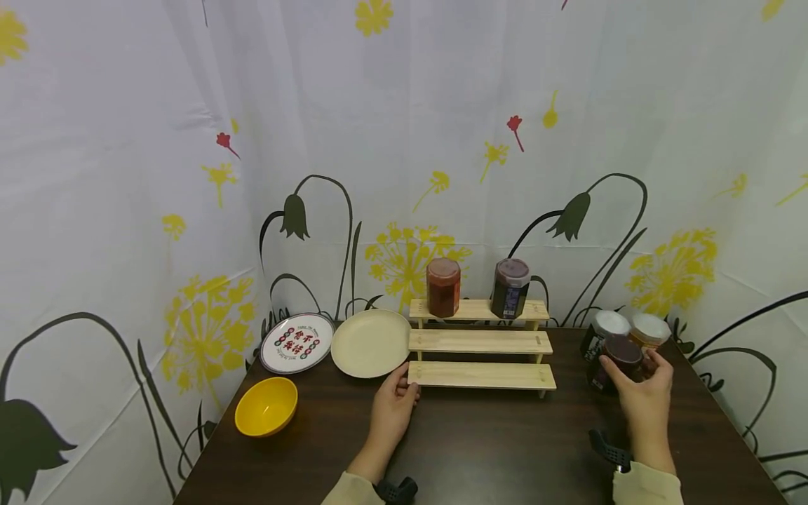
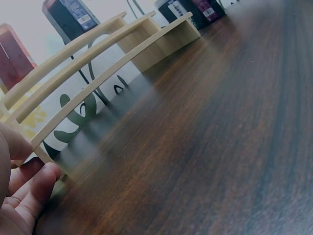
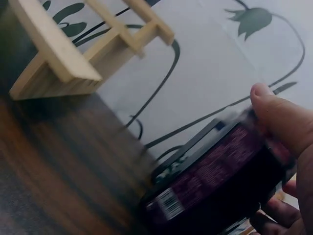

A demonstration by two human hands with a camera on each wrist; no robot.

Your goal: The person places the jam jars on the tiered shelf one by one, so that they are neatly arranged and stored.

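A three-step wooden rack (image 1: pixel 481 375) stands mid-table. My left hand (image 1: pixel 394 405) grips the left end of its lowest step; in the left wrist view the fingers (image 2: pixel 43 183) curl at the rack's corner. On the right, my right hand (image 1: pixel 647 396) holds a dark jar (image 1: pixel 621 354) by its upper part, thumb on one side and fingers on the other. Its purple label and barcode show in the right wrist view (image 3: pixel 210 186). Right behind it stand a white-lidded dark jar (image 1: pixel 609 324) and a white-lidded amber jar (image 1: pixel 650 328).
On the rack's top step sit a red jar (image 1: pixel 443 287) and a dark jar with a purplish lid (image 1: pixel 510 289). Left of the rack are a cream plate (image 1: pixel 370 344), a white plate with red characters (image 1: pixel 297 344) and a yellow bowl (image 1: pixel 266 407). A patterned curtain (image 1: pixel 442 140) hangs behind.
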